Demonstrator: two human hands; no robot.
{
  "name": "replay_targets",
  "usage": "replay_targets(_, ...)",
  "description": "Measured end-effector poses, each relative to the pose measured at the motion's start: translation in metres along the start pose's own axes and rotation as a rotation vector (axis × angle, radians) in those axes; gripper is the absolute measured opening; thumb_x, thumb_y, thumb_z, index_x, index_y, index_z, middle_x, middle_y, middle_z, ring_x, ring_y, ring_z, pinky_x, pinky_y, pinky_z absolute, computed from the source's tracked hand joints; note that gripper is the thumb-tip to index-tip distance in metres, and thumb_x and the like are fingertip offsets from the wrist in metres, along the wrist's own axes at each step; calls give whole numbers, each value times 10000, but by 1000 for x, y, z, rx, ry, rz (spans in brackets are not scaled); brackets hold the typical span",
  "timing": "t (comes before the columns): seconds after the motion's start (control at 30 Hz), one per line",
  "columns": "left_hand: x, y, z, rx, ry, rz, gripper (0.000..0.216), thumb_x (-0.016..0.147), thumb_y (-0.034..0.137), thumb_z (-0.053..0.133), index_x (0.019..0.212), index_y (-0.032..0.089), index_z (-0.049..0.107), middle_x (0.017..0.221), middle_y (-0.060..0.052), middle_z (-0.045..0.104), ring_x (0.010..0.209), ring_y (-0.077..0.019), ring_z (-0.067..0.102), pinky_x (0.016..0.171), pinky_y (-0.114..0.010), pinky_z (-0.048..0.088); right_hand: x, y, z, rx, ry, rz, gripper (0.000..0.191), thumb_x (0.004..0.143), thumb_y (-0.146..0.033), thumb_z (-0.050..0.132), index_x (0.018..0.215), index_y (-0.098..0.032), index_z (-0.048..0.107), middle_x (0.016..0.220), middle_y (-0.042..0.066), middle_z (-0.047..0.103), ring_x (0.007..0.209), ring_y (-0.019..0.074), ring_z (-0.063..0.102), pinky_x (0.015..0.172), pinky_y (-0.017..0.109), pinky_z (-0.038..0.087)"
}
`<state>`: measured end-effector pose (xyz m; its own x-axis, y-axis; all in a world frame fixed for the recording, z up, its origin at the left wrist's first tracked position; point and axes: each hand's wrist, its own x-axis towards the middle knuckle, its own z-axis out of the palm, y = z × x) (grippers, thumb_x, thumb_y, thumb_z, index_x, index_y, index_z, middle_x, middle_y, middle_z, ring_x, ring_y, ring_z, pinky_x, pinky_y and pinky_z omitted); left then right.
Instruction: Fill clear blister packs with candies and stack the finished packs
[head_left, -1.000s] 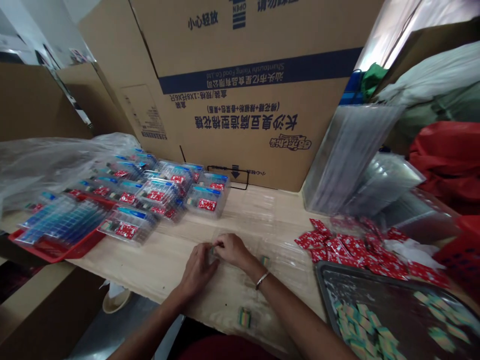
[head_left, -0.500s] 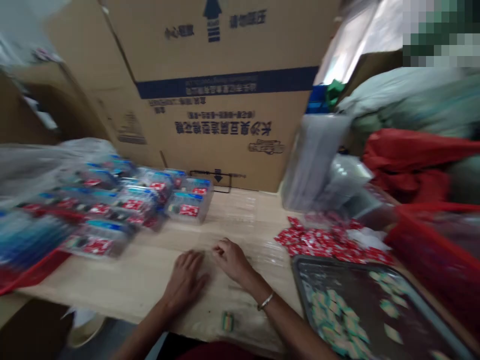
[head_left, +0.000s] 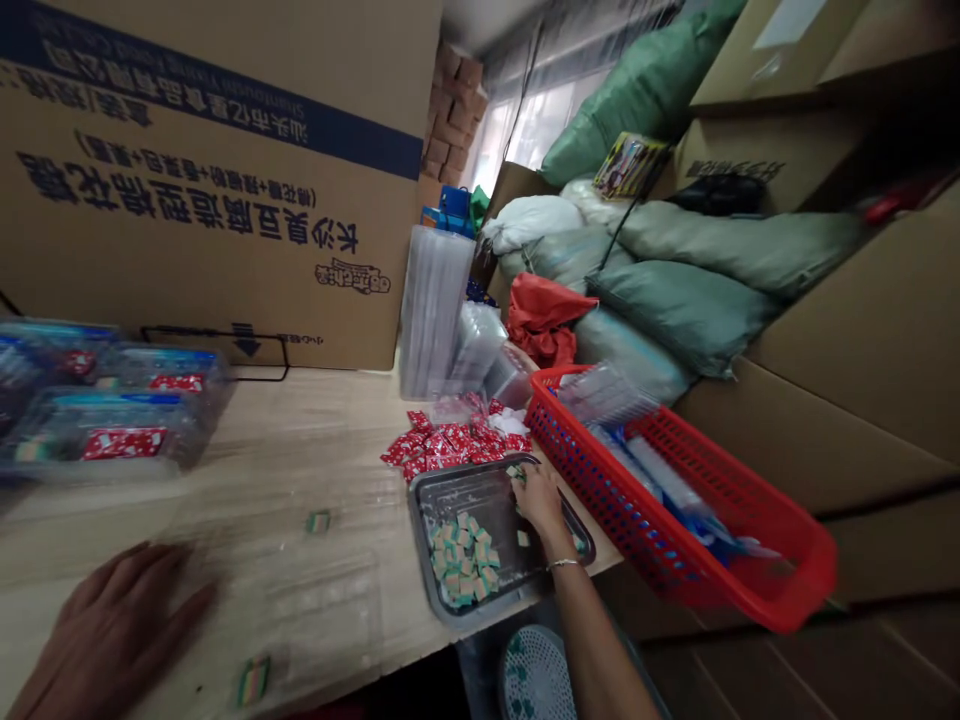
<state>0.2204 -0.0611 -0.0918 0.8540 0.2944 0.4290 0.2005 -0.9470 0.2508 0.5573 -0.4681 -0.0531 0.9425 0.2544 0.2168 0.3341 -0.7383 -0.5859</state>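
Striped cubes [head_left: 465,560] — a heap lies in the steel tray [head_left: 465,478] at 12 o'clock; right hand [head_left: 536,505] pinches one, left hand [head_left: 112,635] lies spread at 8 o'clock — filled blister packs [head_left: 112,420] stand at 10 o'clock.

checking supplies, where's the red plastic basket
In the head view, the red plastic basket sits right of the metal tray, just past the person's right hand.

The left hand [head_left: 112,635] lies low at the lower left, palm down and motion-blurred, its fingers loosely spread. Well apart from it, the right forearm [head_left: 592,640] reaches up from the bottom edge, a thin metal bangle [head_left: 564,564] circling the wrist. The right hand [head_left: 537,503] angles forward, its fingers bunched and bent downward.
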Motion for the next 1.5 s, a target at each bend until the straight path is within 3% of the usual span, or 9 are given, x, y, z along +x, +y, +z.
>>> replay_targets(0.2,0,15,-20,24,123,9,506,841,371,411,1324,442,277,1163,-9,548,1078,-333,486,899,-544,393,-2,12,-2,149,-90,-78,253,765,-371,462,758,-169,614,772,59,659,716,186,598,670,273,443)
replay_targets(0.33,22,35,-26,60,178,82,401,861,387,412,1255,322,390,1141,-102,534,1050,-326,514,840,-504,438,-6,7,-6,169,-104,-69,274,762,-375,436,709,-177,618,725,57,656,687,195,591,643,275,417)
replay_targets(0.5,73,84,-16,-38,209,231,324,842,416,493,1112,239,518,1081,-88,587,1025,-276,544,834,-416,463,-10,-27,26,166,-184,-75,124,669,-300,575,663,-185,620,664,30,628,633,179,553,594,265,368)
replay_targets(0.7,100,148,6,-353,66,326,244,803,290,571,1032,211,606,1068,-91,630,1034,-247,558,856,-384,475,-11,-46,38,222,-229,-91,65,640,-181,573,586,-185,537,571,-26,523,582,136,478,583,244,335)
replay_targets(0.8,106,180,16,-672,-111,175,155,801,263,543,900,206,647,902,-62,666,856,-196,617,759,-323,503,-20,-54,30,290,-241,-99,107,706,-242,548,627,-187,502,572,-40,492,560,120,459,549,228,338)
replay_targets(0.97,120,228,46,-1347,-371,-423,207,628,313,655,771,164,638,708,-22,672,643,-151,623,610,-257,488,-53,-84,30,589,-354,-152,207,778,-369,530,689,-183,513,612,-37,501,580,112,468,542,213,371)
replay_targets(1.07,122,236,57,-1454,-432,-708,238,529,316,712,669,145,623,566,15,631,499,-116,587,513,-217,435,-57,-87,32,521,-403,-169,180,803,-323,504,713,-180,567,637,-19,550,616,127,509,571,221,385)
replay_targets(1.23,119,225,51,-1445,-525,-755,254,487,278,742,674,128,659,559,20,641,491,-113,603,514,-209,430,-26,-66,32,115,-183,-73,49,714,-155,567,682,-181,595,724,42,596,777,197,547,709,282,376)
replay_targets(1.5,122,216,56,-1451,-454,-758,180,457,174,724,606,145,628,496,37,609,487,-121,599,522,-219,433,-35,-84,34,232,-365,-181,86,737,-111,519,700,-184,542,650,-15,550,632,132,513,604,220,371)
